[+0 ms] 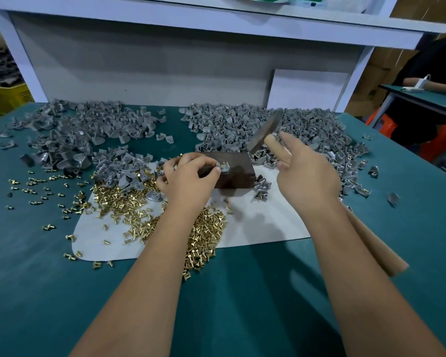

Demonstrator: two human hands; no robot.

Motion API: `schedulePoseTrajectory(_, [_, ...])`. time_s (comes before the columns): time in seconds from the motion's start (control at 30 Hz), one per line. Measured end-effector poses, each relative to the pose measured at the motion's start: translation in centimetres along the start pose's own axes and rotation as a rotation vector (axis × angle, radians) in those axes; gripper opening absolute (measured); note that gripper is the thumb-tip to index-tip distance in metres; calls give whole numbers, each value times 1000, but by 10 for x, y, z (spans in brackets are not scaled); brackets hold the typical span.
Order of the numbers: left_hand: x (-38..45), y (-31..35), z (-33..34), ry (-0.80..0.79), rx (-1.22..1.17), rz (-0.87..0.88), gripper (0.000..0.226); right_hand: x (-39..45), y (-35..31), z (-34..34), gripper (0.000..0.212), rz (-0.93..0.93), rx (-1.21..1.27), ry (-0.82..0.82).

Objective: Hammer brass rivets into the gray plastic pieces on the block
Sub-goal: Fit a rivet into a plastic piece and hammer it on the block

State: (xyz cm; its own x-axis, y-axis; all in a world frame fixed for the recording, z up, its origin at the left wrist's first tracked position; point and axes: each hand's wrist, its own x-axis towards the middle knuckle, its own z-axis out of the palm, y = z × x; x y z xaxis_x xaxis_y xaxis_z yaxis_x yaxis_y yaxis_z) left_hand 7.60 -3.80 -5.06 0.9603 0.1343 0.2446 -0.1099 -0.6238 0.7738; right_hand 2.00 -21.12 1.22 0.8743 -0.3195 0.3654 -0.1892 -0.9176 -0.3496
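Block [236, 173]: dark, rectangular, flat-topped; stands on the white mat [273, 222] near the bench's middle, long axis running left to right.

Gray plastic piece [223, 168]: small, matte, curved; lies on the block's top at its left end, a brass rivet [226, 165] standing upright in it, shank pointing up.

Left hand [188, 179]: fingers curled, fingertips pinching the gray plastic piece against the block.

Right hand [307, 173]: wrapped round the pale wooden handle of the hammer [265, 135]; handle's long axis runs from the bench's near right edge up toward the far middle; dark metal head blurred, raised above and right of the block, apart from the rivet.

Loose rivets [129, 202]: shiny brass, short cylinders with flat heads; heaped on the mat's left part and near edge, scattered thinly over the green bench surface [242, 292] toward the left edge.

Unworked gray pieces [242, 124]: two broad matte heaps along the far edge, one at left, one at right.
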Motion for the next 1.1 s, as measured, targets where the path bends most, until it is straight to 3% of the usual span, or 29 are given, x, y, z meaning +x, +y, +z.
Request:
schedulePoseTrajectory(0.13, [0, 1, 0, 11, -9, -19, 10, -8, -17, -4, 55, -185, 4, -21])
schedulePoseTrajectory(0.3, [-1, 2, 1, 33, -22, -25, 11, -12, -27, 3, 62, -265, -75, 161])
schedulePoseTrajectory(0.37, [0, 2, -1, 28, -31, -20, 10, -16, -25, 10, 64, -319, -139, 99])
schedulePoseTrajectory(0.43, [0, 2, -2, 25, -33, -18, 8, -15, -27, 11, 67, -309, -164, 94])
schedulePoseTrajectory(0.57, [1, 1, 0, 22, -10, -18, 11, -15, -34, 4, 72, -250, -126, 245])
schedulePoseTrajectory(0.7, [1, -1, -1, 29, -39, -3, 8, -16, -29, 12, 70, -319, -220, 118])
schedulePoseTrajectory(0.87, [2, -1, 2, 37, -14, -11, 11, -23, -34, 11, 74, -257, -121, 231])
schedulePoseTrajectory(0.97, [1, 0, 1, 42, -26, -19, 10, -27, -30, 20, 71, -307, -171, 108])
schedulePoseTrajectory(1.1, [1, -3, 2, 33, -7, 14, 7, -34, -36, 18, 69, -281, -105, 260])
